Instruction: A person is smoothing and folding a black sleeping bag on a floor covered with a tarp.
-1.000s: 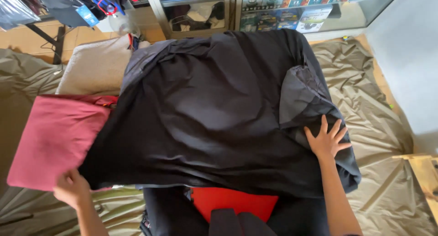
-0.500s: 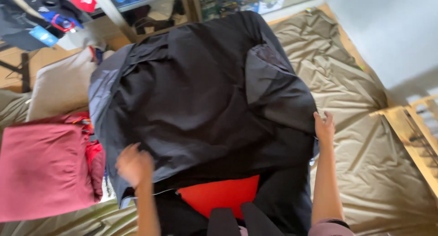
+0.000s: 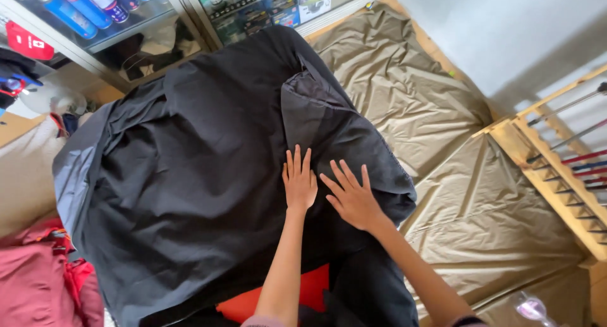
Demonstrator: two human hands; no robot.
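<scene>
A large black garment (image 3: 208, 169) lies spread over an olive sheet (image 3: 455, 150) on the floor. My left hand (image 3: 299, 180) lies flat on the garment near its right side, fingers spread. My right hand (image 3: 351, 195) presses flat beside it, just to the right, on the folded-over black flap (image 3: 322, 112). Both palms rest on the cloth and hold nothing. A red piece (image 3: 303, 292) shows under the garment's near edge, between my forearms.
A dark red folded cloth (image 3: 38, 283) lies at the lower left. A beige cushion (image 3: 25, 175) sits behind it. A glass cabinet (image 3: 126, 17) with cans and boxes stands at the back. A wooden rack (image 3: 556, 169) stands at the right.
My left hand has moved from the garment's left edge across to its right side, beside my right hand. The view has swung right, so the red cloth is now at the frame's edge.
</scene>
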